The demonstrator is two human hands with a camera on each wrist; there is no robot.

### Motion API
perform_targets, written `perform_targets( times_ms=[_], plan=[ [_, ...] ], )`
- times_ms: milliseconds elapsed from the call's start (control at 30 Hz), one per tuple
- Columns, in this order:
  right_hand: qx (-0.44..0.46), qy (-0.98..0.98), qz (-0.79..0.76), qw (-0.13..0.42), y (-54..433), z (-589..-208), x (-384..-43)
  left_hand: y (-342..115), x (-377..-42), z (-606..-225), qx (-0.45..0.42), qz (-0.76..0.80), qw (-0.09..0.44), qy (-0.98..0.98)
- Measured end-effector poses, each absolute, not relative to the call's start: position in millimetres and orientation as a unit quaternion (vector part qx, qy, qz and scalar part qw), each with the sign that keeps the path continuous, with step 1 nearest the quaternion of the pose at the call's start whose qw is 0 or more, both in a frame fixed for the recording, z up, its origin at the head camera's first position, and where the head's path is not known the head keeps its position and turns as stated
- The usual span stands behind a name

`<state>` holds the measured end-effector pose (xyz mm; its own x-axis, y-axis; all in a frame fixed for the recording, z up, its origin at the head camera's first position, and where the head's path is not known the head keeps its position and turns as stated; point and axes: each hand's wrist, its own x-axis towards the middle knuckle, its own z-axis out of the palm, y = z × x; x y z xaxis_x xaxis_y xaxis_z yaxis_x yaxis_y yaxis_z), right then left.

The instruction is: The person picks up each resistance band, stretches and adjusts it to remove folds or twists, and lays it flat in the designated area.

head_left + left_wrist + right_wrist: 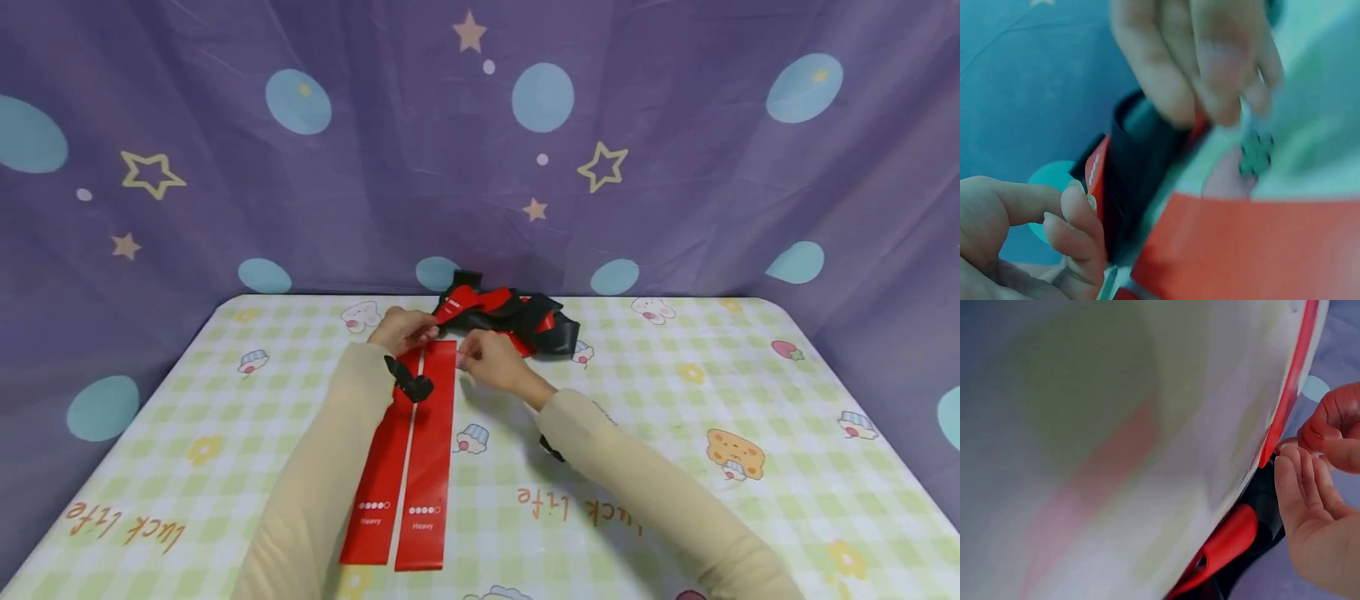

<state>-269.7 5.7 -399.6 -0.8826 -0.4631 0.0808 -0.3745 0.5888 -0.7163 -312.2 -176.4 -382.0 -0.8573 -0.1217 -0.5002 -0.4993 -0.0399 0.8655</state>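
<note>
Two flat red resistance bands, a left one (372, 500) and a right one (427, 467), lie side by side on the table, each marked "Heavy" at its near end. Above the far end of the left band is my left hand (405, 329), its fingers loosely bent with nothing visible between them in the left wrist view. My right hand (491, 360) is beside the far right corner of the right band. Its fingers look extended in the right wrist view, with no band visibly gripped. Whether the fingertips touch the band is unclear.
A tangled heap of black and red bands (525, 317) lies at the table's back edge, just beyond both hands. The table (660, 500) has a checked, printed cover. Behind it hangs a purple curtain (420, 167) with stars and blue spots.
</note>
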Motion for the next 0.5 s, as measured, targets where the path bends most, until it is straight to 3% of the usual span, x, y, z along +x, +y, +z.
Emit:
perform_targets(
  times_ms=[233,333,500],
  plan=[
    [-0.074,0.779,-0.602,0.158,-9.5,-403.7,-273.4,-173.3,-301.3,-378.4,-0.229,0.726,0.200,0.617],
    [-0.007,0.703,-0.687,0.183,-17.1,-403.5,-275.2,-171.4,-294.4,-378.8,-0.232,0.727,0.192,0.617],
    [0.025,0.640,-0.747,0.180,-25.1,-402.9,-273.8,-169.9,-278.7,-381.8,-0.229,0.713,0.155,0.644]
  ],
)
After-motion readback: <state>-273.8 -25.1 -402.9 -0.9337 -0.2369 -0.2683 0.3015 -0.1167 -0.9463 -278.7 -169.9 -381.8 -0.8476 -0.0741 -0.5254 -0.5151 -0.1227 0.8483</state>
